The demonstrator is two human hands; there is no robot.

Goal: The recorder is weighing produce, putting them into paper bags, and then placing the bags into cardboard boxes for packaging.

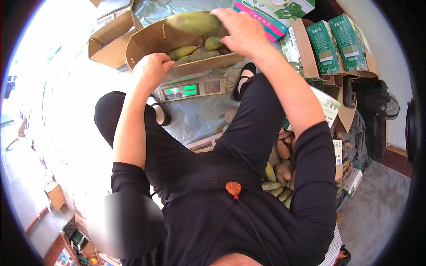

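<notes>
My right hand (242,33) is closed round one end of a long green radish (195,23), slightly blurred, above the far side of an open cardboard box (195,70). Inside the box lie several long green radishes (182,52), partly hidden by its near wall. At the near left of the box, my left hand (151,71) has its fingers curled over the rim. Under the box stands a weighing scale (213,87) with a lit green display, between my feet.
An empty-looking carton (114,40) stands left of the box. Green and white packages (324,46) stand in a carton at the right. Brown tubers and green radishes (277,190) lie heaped beside my right leg. A black fan (386,106) stands near the right wall.
</notes>
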